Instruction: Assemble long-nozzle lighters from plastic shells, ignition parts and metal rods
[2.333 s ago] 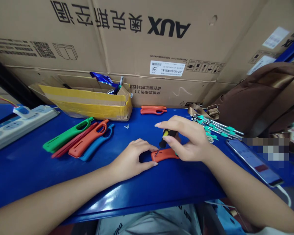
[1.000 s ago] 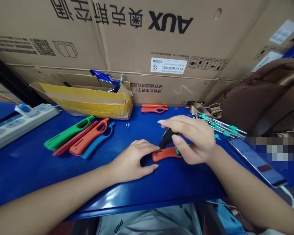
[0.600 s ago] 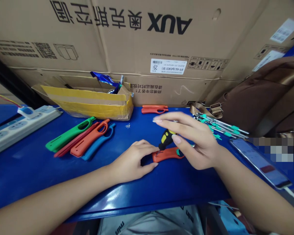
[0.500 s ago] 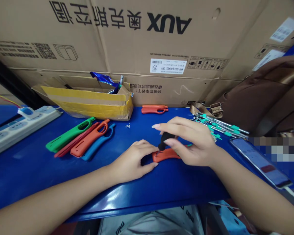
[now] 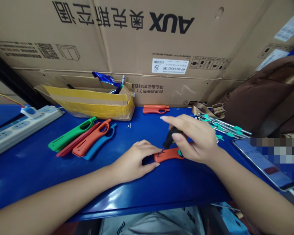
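An orange lighter casing [image 5: 168,155] lies flat on the blue table, a bit of teal showing near its right end. My left hand [image 5: 134,161] rests on the tabletop, thumb and fingers pinching the casing's left end. Over the casing, my right hand [image 5: 198,138] grips a black-handled screwdriver [image 5: 170,137] between thumb and fingers. Its thin shaft slants down and left, the tip at the casing's left end. The casing's right end is partly hidden by my right hand.
Green [image 5: 71,135], red, orange [image 5: 88,140] and blue casings lie at the left, beside a power strip [image 5: 19,130]. Behind stand a yellow-taped cardboard box [image 5: 95,104] and another casing pair [image 5: 156,109]. Metal rods with teal parts [image 5: 225,125], a phone [image 5: 264,164] and a brown bag [image 5: 267,94] are right.
The screwdriver leans further to the right, with more of its shaft showing. My right hand has shifted slightly right; my left hand keeps its hold on the casing.
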A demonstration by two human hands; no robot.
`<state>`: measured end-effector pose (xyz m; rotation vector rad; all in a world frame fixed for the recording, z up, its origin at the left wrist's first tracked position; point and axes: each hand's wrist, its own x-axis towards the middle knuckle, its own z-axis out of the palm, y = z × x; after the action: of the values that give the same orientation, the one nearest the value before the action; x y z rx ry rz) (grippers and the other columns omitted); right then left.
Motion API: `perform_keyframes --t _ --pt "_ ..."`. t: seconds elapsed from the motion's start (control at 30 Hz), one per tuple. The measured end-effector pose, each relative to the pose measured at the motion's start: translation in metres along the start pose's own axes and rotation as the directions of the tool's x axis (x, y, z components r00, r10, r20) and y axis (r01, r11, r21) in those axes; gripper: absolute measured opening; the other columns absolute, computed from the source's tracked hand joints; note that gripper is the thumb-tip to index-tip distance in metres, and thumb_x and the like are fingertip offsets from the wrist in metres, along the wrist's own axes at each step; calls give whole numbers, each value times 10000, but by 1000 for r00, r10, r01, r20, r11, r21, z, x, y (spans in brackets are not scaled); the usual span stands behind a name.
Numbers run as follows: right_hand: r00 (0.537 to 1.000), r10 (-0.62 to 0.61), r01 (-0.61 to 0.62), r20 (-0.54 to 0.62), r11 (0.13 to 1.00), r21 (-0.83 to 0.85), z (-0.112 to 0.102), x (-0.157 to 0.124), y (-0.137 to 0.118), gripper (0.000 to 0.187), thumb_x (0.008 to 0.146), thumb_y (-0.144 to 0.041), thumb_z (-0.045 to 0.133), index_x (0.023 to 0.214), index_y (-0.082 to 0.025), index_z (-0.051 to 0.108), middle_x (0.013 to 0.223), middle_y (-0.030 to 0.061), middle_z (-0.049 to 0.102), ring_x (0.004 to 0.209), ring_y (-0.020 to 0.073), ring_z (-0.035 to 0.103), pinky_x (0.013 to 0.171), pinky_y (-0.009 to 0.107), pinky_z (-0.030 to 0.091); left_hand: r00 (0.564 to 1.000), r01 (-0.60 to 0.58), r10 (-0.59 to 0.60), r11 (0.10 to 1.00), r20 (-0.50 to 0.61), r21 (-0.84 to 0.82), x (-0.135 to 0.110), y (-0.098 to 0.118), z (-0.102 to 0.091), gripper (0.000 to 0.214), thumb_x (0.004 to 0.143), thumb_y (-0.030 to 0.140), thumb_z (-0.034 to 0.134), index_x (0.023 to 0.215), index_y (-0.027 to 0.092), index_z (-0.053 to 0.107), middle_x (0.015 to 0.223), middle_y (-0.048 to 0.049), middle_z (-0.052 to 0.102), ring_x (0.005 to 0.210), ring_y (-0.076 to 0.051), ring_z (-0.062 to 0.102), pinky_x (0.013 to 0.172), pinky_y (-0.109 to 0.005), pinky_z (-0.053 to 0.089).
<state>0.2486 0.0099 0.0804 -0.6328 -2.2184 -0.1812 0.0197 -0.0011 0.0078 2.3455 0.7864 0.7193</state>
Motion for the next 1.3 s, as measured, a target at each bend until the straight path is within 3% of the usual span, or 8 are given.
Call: perform_keyframes --t 0.1,0.27,0.5,0.7,0.87,1.03,1.2,1.3 --pt "990 104 -122 100 973 194 4 0 2 424 1051 -207 383 1465 -189 467 1043 70 728 840 162 699 801 302 565 1000 -7 7 1000 3 -11 0 -1 0 383 901 233 726 1275 175 666 1207 -61 746 1089 -230 626 1005 -408 497" --pt "992 115 -110 -56 991 77 9 -1 6 225 949 -377 673 1094 -207 654 890 25 746 653 134 665 632 243 529 1000 -27 27 1000 0 -2 -1 -2 1 390 906 231 723 1287 180 657 1237 -53 737 1108 -230 617 1028 -414 478" --pt "985 139 -169 101 892 420 13 -2 -5 373 1055 -233 406 1414 -194 499 1159 82 724 743 114 694 730 268 581 1000 -12 12 1000 9 4 -1 -1 0 366 906 240 722 1261 172 667 1215 -61 736 1104 -235 609 1021 -408 476" --pt "986 -75 88 -148 993 82 14 -5 -5 219 972 -297 627 1169 -201 633 879 37 748 746 165 700 688 281 562 1000 -24 24 1000 17 9 0 -1 0 329 907 223 717 1233 201 675 1199 -49 737 1069 -229 621 994 -406 480" --pt "994 106 -110 33 916 387 15 -4 -4 368 1034 -215 411 1375 -168 541 1084 89 734 859 164 722 749 303 586 1000 -19 19 1000 8 10 0 0 -1 338 914 247 719 1241 177 667 1179 -66 742 1079 -234 613 995 -409 486" --pt "969 -9 30 -248 996 81 18 -3 3 136 899 -250 709 1021 -211 661 841 22 752 661 148 689 632 262 550 1000 -20 20 1000 10 4 -1 -1 -1 358 915 240 715 1265 191 660 1223 -52 737 1101 -233 614 1005 -407 483" --pt "998 58 -52 -5 926 375 12 -4 3 371 1014 -179 403 1341 -156 575 1048 87 749 765 143 716 710 285 589 1000 -25 24 1000 15 10 1 0 -1 326 919 230 710 1239 197 665 1176 -51 746 1078 -233 620 982 -408 487" --pt "993 92 -61 -73 934 352 15 -5 -3 292 981 -210 546 1259 -171 622 943 59 748 738 150 704 704 287 586 999 -23 22 1000 26 10 1 0 -1 311 920 235 708 1228 215 670 1182 -48 744 1089 -241 621 987 -422 481"
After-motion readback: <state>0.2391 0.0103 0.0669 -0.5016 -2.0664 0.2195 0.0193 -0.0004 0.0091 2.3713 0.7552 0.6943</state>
